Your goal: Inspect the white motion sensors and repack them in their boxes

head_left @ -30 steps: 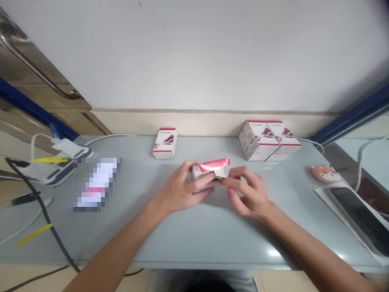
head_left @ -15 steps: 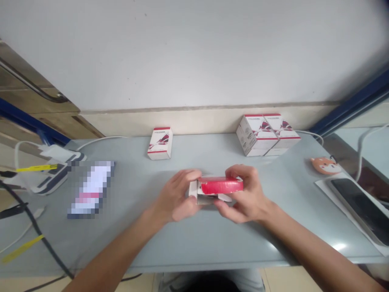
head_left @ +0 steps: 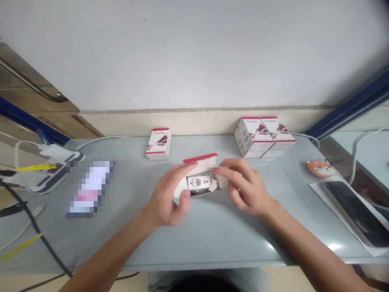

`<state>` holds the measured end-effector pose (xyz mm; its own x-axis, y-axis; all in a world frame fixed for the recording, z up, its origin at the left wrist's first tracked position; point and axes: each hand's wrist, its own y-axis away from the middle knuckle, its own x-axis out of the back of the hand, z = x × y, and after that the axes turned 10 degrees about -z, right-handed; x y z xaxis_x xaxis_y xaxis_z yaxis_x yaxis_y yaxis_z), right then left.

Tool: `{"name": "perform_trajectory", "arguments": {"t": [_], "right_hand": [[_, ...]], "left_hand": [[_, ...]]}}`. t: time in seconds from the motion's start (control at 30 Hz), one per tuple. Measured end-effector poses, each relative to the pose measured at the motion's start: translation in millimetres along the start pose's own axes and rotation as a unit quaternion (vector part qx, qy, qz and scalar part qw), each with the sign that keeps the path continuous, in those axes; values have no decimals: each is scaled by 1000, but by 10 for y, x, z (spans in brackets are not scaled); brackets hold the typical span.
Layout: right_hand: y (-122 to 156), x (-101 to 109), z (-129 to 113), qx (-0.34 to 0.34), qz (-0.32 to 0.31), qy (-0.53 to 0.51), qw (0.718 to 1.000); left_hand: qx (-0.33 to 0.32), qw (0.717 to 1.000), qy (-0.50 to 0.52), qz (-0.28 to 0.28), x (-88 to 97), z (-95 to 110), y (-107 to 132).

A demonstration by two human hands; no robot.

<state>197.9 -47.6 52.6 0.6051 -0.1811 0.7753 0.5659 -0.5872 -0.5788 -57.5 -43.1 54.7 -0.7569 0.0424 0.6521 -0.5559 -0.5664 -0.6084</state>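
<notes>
A small white cardboard box (head_left: 203, 163) with a red-edged lid flap stands opened between my hands. Inside lies a white device (head_left: 199, 182) with dark round details, and a small pale piece (head_left: 213, 185) sits at its right end. My left hand (head_left: 167, 198) grips the box's left end, fingers along the far side and thumb at the near side. At the right end, my right hand (head_left: 247, 186) has bent, parted fingers, with the index fingertip touching the side flap (head_left: 221, 180). The box's underside is hidden.
One closed box (head_left: 158, 144) stands at the back; several more (head_left: 263, 138) sit together at back right. A blurred-out phone (head_left: 91, 188) and power strip (head_left: 57, 174) lie left. An orange animal-face item (head_left: 320, 168) and dark phone (head_left: 355, 213) lie right.
The red lid flap has swung up and back, uncovering the white device inside. My right hand has loosened from the box and its fingers now rest at the right side flap.
</notes>
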Motion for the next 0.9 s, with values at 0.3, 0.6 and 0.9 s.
{"name": "perform_trajectory", "arguments": {"t": [0.3,0.6,0.9], "right_hand": [[12,-51,3,-36,-6,-59,998],[-79,0,-110,-165,8,-241,956],[-72,-3,-16,-188,178,-196,946]], "left_hand": [[131,976,143,-95,-63,-311,142],[219,965,86,-114,-112,-237,112],[242,961,40,-125,-62,-183,75]]}}
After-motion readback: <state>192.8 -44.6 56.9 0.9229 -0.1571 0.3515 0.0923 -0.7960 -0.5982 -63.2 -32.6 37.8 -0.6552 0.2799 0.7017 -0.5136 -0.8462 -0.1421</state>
